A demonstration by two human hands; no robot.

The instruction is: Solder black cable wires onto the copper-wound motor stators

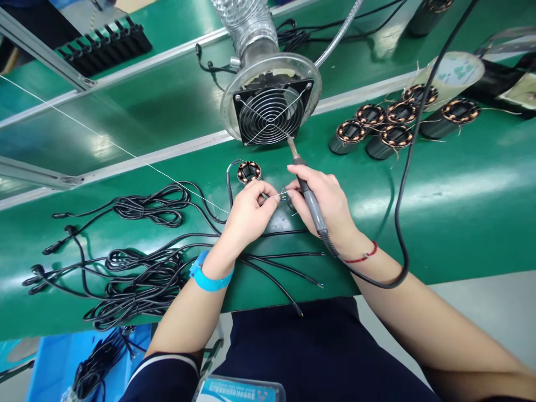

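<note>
Work at the green bench (pixel 469 223). Left hand (pixel 253 209): thumb and forefinger together, pinching a thin pale strand, probably solder wire (pixel 146 163), whose long run crosses the bench from the upper left. Fine leads (pixel 283 194) show in the narrow gap between the two hands; which of them each fingertip bears on is too small to tell. Right hand (pixel 324 204): closed around the grey handle of a soldering iron (pixel 309 195), thumb and fingertips also brought up close to the leads. The iron's tip points away from the person, toward the guarded axial fan (pixel 271 118) under the foil duct, and is well apart from the leads.

Principal piece: a wound motor stator (pixel 249 172) on the bench just beyond the left hand, winding end up, a black cable with coloured cores beside it. More stators (pixel 397 135) are grouped at the right; coiled black cables (pixel 153 206) lie at the left.

Step in hand, as judged: arranging lead ends by fingertip, iron held but not applied. Judged demand of the next move: a steady left pinch, lead ends kept together, and fingers clear of the tip whenever the iron is turned inward.
</note>
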